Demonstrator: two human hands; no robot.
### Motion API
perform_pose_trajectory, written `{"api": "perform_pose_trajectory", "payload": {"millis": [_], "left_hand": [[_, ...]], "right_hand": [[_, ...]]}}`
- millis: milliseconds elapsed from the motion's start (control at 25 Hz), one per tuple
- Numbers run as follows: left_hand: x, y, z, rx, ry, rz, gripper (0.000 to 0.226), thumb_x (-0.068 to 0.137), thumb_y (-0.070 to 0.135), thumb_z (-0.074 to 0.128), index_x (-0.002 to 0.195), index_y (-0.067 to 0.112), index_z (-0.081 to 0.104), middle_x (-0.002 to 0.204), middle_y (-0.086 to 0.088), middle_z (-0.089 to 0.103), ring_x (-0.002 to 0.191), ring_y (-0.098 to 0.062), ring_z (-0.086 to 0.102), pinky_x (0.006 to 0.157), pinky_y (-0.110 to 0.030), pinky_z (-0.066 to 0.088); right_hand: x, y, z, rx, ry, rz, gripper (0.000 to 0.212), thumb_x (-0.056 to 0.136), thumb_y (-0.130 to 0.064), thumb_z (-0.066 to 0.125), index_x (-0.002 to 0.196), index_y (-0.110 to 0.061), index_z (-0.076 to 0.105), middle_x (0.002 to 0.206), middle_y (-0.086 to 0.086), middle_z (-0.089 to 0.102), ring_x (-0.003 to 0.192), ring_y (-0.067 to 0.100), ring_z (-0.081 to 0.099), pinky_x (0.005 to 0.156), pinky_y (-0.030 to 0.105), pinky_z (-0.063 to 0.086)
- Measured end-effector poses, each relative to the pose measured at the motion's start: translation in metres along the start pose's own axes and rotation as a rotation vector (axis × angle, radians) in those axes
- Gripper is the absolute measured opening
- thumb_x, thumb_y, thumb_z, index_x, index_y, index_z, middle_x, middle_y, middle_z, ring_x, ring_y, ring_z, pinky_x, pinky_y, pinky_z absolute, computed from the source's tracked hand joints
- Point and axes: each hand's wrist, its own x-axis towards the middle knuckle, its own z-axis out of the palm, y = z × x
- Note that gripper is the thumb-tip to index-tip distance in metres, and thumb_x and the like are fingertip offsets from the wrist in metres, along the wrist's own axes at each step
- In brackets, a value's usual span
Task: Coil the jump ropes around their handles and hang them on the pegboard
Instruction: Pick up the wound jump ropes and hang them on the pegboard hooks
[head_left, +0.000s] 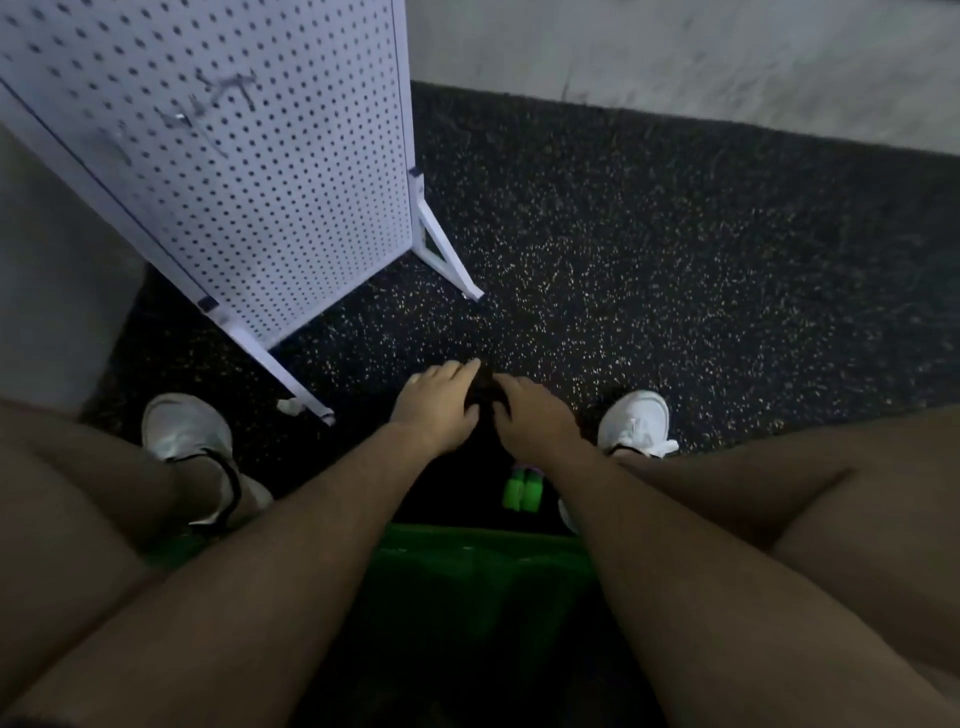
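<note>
Dark bundle (480, 391) mostly buried under left grip (436, 408) and right grip (535, 418), too dim to identify. Pegboard (249, 171) top cut off, its hooks (228, 88) blurred. Green handles (521, 487) partly behind the right forearm.

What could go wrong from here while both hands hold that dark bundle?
The dark bundle, gripped between left hand and right hand, barely shows against the black floor, so a loose coil may slip unnoticed. The green handles lie near the right shoe and could be stepped on when standing toward the pegboard.
</note>
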Motion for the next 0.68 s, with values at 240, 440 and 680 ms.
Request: {"api": "perform_pose_trajectory", "payload": {"millis": [240,440,680], "left_hand": [[0.004,0.015,0.092,0.064,-0.307,0.082,0.070,0.102,0.042,0.049,0.160,0.018,0.018,0.157,-0.006,0.036,0.139,-0.028,0.040,0.112,-0.043,0.036],[0.014,0.019,0.113,0.096,-0.349,0.113,0.068,0.101,0.041,0.048,0.160,0.020,0.020,0.156,-0.004,0.035,0.142,-0.027,0.034,0.113,-0.045,0.030],[0.023,0.022,0.122,0.090,-0.328,0.087,0.063,0.101,0.039,0.049,0.157,0.024,0.026,0.150,-0.006,0.035,0.138,-0.027,0.035,0.113,-0.047,0.029]], "right_hand": [[-0.024,0.048,0.064,-0.014,-0.222,0.313,0.058,0.101,-0.037,0.050,0.154,-0.026,0.029,0.154,0.017,0.023,0.130,0.040,0.038,0.099,0.046,0.043],[-0.013,0.061,0.086,0.174,-0.365,0.473,0.066,0.098,-0.032,0.054,0.155,-0.039,0.022,0.151,0.023,0.021,0.118,0.046,0.049,0.098,0.044,0.047],[-0.004,0.069,0.100,0.355,-0.376,0.633,0.054,0.096,-0.025,0.057,0.142,-0.027,0.030,0.136,0.022,0.038,0.096,0.037,0.052,0.081,0.038,0.045]]}}
